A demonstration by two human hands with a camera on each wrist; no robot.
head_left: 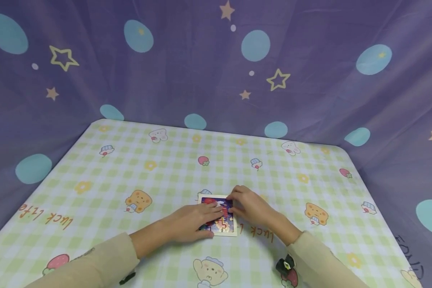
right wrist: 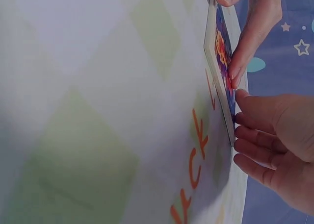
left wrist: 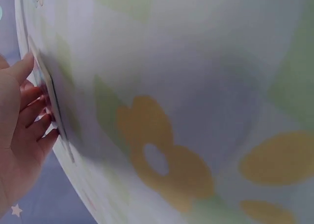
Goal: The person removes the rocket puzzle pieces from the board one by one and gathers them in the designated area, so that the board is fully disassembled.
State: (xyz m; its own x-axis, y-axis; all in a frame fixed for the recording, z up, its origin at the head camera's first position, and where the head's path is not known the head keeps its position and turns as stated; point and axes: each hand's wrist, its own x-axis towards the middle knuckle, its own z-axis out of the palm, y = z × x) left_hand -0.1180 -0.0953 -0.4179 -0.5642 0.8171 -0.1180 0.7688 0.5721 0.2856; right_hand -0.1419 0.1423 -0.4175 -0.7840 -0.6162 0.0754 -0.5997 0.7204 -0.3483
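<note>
A small square jigsaw puzzle [head_left: 229,229] with a pale frame and a dark blue, red and yellow picture lies on the tablecloth. Across its left and middle part rests my left hand [head_left: 191,222], fingers extended over the pieces and thumb along the near edge. My right hand [head_left: 253,207] is at the upper right corner, with thumb and index fingertip on the puzzle, a gap between them. In the right wrist view, the right hand [right wrist: 279,140] has its other fingertips close along the frame's edge. Parts of the picture are hidden beneath the hands.
The table wears a green-and-white checked cloth [head_left: 173,176] printed with cartoon figures and flowers. Behind it hangs a purple curtain [head_left: 201,72] with stars and blue ovals. A black strap piece [head_left: 285,263] shows beside the right sleeve [head_left: 318,256].
</note>
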